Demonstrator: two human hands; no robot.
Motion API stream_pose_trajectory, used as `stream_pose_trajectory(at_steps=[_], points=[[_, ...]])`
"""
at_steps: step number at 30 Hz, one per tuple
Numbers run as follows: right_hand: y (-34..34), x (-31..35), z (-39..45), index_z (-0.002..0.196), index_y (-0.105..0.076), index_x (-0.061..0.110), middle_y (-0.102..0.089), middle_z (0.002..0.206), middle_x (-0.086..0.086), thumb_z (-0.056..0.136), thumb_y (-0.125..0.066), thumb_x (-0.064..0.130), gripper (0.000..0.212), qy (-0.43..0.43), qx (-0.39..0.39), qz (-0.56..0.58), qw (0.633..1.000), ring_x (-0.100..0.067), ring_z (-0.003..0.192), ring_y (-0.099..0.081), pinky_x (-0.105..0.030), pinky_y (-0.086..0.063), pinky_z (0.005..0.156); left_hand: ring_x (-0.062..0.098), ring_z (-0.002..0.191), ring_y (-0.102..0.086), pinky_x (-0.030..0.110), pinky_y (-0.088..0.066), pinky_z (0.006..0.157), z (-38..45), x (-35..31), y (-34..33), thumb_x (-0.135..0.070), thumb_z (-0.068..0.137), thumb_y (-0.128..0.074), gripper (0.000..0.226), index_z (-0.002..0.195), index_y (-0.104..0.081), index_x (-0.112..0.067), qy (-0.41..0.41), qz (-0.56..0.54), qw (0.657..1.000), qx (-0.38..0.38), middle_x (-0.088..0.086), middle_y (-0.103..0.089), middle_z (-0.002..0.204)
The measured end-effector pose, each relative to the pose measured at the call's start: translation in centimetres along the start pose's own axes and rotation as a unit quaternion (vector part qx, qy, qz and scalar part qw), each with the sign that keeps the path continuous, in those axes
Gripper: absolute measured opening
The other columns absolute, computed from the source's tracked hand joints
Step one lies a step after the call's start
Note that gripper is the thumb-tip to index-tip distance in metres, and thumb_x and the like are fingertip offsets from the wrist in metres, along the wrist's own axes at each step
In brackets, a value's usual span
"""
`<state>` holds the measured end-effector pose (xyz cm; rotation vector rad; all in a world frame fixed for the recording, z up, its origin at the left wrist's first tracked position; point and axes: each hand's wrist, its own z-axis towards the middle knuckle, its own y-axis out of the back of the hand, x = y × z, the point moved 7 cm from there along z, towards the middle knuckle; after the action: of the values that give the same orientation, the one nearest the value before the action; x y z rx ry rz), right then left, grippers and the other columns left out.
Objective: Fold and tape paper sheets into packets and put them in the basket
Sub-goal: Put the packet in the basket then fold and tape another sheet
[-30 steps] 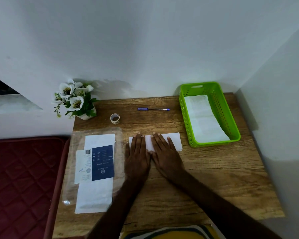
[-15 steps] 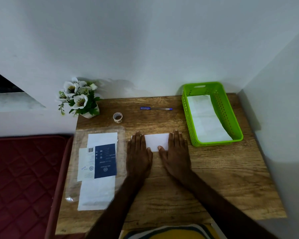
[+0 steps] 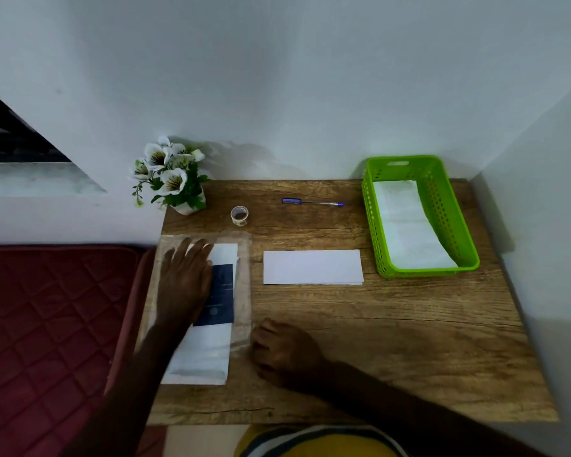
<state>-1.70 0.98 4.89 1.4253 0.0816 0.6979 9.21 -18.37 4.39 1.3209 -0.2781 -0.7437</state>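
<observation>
On the wooden table (image 3: 376, 341), a folded white paper packet (image 3: 313, 267) lies flat near the middle, with neither hand touching it, just left of the green plastic basket (image 3: 442, 206), which stands at the back right corner and already holds folded white paper (image 3: 406, 225) on its floor. The left hand (image 3: 185, 278) lies with straight, spread fingers flat on the clear plastic sleeve of paper sheets (image 3: 208, 308) at the table's left edge, covering part of a dark blue printed label there. The right hand (image 3: 284, 352) rests on the table just beside the sleeve's near right corner, its fingers curled under; whether it pinches the plastic edge cannot be told. Behind the sleeve stands a small roll of tape (image 3: 239, 215), a blue pen (image 3: 312, 202) lies near the wall, and a pot of white artificial flowers (image 3: 170, 174) sits at the back left corner.
</observation>
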Motion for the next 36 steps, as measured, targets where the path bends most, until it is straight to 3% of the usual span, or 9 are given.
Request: stream_pose_trajectory(at_steps=[3,6,11,14,21,24,28,34,36], points=[[-0.8,1.3,1.0,0.092,-0.071,0.013,-0.063,0.099,-0.007,0.092,-0.069,0.031,0.017,0.044,0.001,0.009,0.999,-0.02,0.092,-0.052,-0.032,-0.049,0.067,0.032,0.147,-0.039,0.058,-0.031,0.117,-0.8,2.3,-0.3,-0.025,0.105,-0.039,0.044,0.142,-0.056,-0.008,-0.022,0.014,1.0,0.003,0.013,-0.054,0.15],[-2.3,1.7,2.0,0.1,-0.071,0.013,-0.061,0.104,-0.008,0.09,-0.073,0.034,0.024,0.061,0.027,0.032,0.997,-0.021,0.094,-0.049,-0.033,-0.048,0.063,0.034,0.145,-0.043,0.058,-0.033,0.116,-1.4,3.4,-1.0,-0.026,0.106,-0.037,0.045,0.141,-0.057,-0.006,-0.045,0.021,0.999,0.0,0.014,-0.054,0.149],[-3.8,2.2,3.4,0.112,-0.069,0.012,-0.06,0.111,-0.01,0.089,-0.068,0.053,0.047,0.034,0.083,0.028,0.996,-0.025,0.099,-0.051,-0.032,-0.047,0.065,0.034,0.143,-0.044,0.055,-0.033,0.116,-1.4,4.1,-1.5,-0.025,0.105,-0.038,0.046,0.143,-0.055,-0.005,-0.039,0.024,0.999,0.011,0.015,-0.054,0.149],[-4.4,3.1,4.4,0.113,-0.066,0.009,-0.058,0.113,-0.012,0.09,-0.069,0.047,0.044,0.022,0.097,0.025,0.995,-0.026,0.101,-0.051,-0.038,-0.054,0.067,0.035,0.142,-0.046,0.054,-0.033,0.115,-1.2,4.1,-1.3,-0.024,0.104,-0.038,0.046,0.142,-0.056,-0.005,-0.034,0.017,0.999,0.014,0.015,-0.055,0.149],[-5.1,4.7,5.2,0.097,-0.071,0.009,-0.059,0.103,-0.01,0.091,-0.069,0.022,0.014,0.015,0.029,0.035,0.999,-0.023,0.096,-0.05,-0.038,-0.054,0.059,0.032,0.142,-0.046,0.052,-0.032,0.115,-0.9,4.5,-1.1,-0.026,0.104,-0.038,0.047,0.143,-0.055,-0.007,-0.028,0.003,0.999,0.028,0.013,-0.056,0.148],[-4.4,5.0,5.2,0.091,-0.068,0.007,-0.057,0.098,-0.009,0.091,-0.07,0.026,0.018,0.031,0.019,0.044,0.998,-0.021,0.091,-0.047,-0.036,-0.05,0.057,0.031,0.142,-0.047,0.051,-0.031,0.116,-1.0,4.7,-0.9,-0.027,0.104,-0.038,0.047,0.143,-0.056,-0.008,-0.029,0.001,0.999,0.029,0.011,-0.056,0.148],[-3.1,5.9,4.6,0.097,-0.066,0.007,-0.063,0.102,-0.011,0.098,-0.06,0.03,0.024,0.008,-0.013,0.123,0.992,-0.023,0.093,-0.054,-0.04,-0.05,0.064,0.031,0.141,-0.048,0.052,-0.034,0.115,-0.9,5.1,-0.9,-0.029,0.107,-0.036,0.046,0.143,-0.056,-0.009,-0.043,0.005,0.999,0.032,0.01,-0.058,0.146],[1.8,7.4,3.8,0.105,-0.067,0.01,-0.072,0.1,-0.004,0.102,-0.057,0.033,0.025,-0.093,-0.083,0.259,0.958,-0.016,0.086,-0.066,-0.034,-0.053,0.076,0.032,0.138,-0.05,0.052,-0.04,0.109,-0.7,4.6,0.4,-0.027,0.105,-0.04,0.042,0.137,-0.061,-0.009,-0.061,-0.003,0.998,0.024,0.01,-0.061,0.143],[3.6,7.3,3.9,0.106,-0.064,0.011,-0.071,0.095,0.0,0.104,-0.055,0.032,0.023,-0.16,-0.092,0.351,0.918,-0.01,0.081,-0.066,-0.028,-0.054,0.071,0.032,0.137,-0.051,0.051,-0.041,0.107,-0.4,4.4,1.0,-0.027,0.104,-0.042,0.042,0.137,-0.06,-0.008,-0.053,-0.011,0.998,0.018,0.01,-0.062,0.142]])
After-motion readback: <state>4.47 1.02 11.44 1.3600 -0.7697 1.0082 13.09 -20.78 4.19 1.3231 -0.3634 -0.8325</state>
